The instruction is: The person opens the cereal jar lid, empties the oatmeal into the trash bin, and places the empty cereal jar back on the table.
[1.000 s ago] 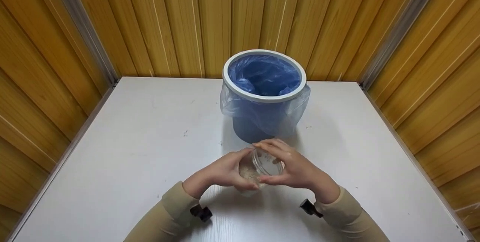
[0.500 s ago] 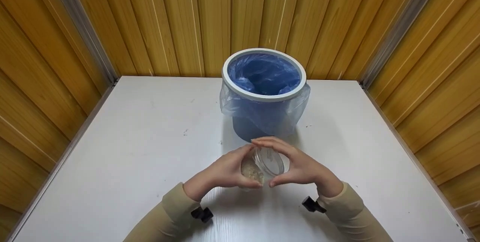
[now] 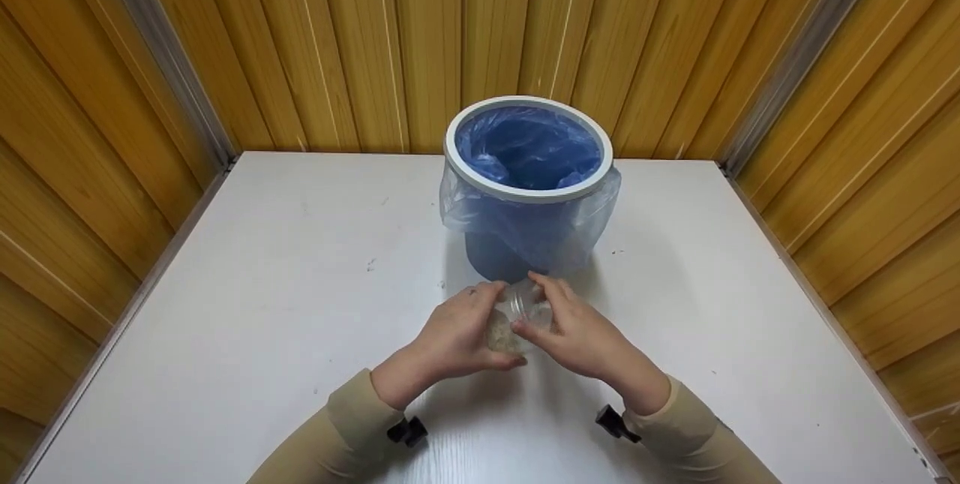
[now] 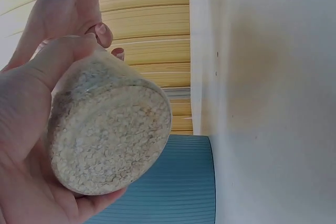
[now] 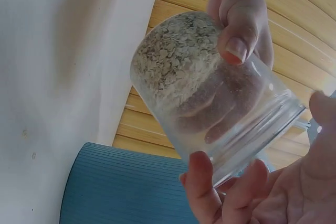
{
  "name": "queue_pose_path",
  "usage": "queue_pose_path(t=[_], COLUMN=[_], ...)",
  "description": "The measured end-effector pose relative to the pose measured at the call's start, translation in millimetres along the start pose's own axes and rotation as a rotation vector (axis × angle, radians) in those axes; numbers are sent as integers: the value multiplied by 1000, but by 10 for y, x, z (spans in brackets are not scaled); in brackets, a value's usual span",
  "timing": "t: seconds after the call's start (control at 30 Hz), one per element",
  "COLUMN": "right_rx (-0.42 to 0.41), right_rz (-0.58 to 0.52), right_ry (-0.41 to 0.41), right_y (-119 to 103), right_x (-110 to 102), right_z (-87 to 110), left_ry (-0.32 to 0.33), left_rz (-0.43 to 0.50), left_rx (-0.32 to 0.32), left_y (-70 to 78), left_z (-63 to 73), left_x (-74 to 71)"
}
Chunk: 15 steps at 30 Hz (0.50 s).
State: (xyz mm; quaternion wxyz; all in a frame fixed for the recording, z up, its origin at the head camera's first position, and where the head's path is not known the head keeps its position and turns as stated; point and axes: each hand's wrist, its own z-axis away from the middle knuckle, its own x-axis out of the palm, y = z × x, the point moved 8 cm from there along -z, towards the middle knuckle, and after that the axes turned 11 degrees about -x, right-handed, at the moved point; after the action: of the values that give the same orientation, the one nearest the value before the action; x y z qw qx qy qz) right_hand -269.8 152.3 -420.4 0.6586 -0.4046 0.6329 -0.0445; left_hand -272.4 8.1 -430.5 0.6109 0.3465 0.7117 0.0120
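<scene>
Got a tilted clear jar [image 5: 210, 90] of flakes [image 5: 170, 59] gripped in the left hand [image 3: 454, 330], plus clasped at the ridged end by the right hand [image 3: 585, 330]. Lower centre of the head view.

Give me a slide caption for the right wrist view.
Left hand grips a tilted clear jar of flakes, right hand at its top, blue bin behind.

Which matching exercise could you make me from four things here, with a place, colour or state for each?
1. jar
2. flakes
3. bin
4. table

A. blue, standing upright
B. pale, inside something see-through
C. white, beneath everything else listed
D. see-through, gripped by the left hand

Pairs: 1-D, 2-B, 3-A, 4-C.
</scene>
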Motion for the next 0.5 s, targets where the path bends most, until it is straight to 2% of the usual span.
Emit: queue_pose_path(t=[0.13,0.5], right_rx=[-24,-218], right_rz=[-10,-71], right_ry=[-4,-4], right_y=[-5,-93], right_x=[-8,-82], right_z=[-4,3], left_ry=[-27,-169], left_rz=[20,165], left_rx=[-1,-39], left_y=[-2,-59], left_z=[4,-11], left_x=[-8,4])
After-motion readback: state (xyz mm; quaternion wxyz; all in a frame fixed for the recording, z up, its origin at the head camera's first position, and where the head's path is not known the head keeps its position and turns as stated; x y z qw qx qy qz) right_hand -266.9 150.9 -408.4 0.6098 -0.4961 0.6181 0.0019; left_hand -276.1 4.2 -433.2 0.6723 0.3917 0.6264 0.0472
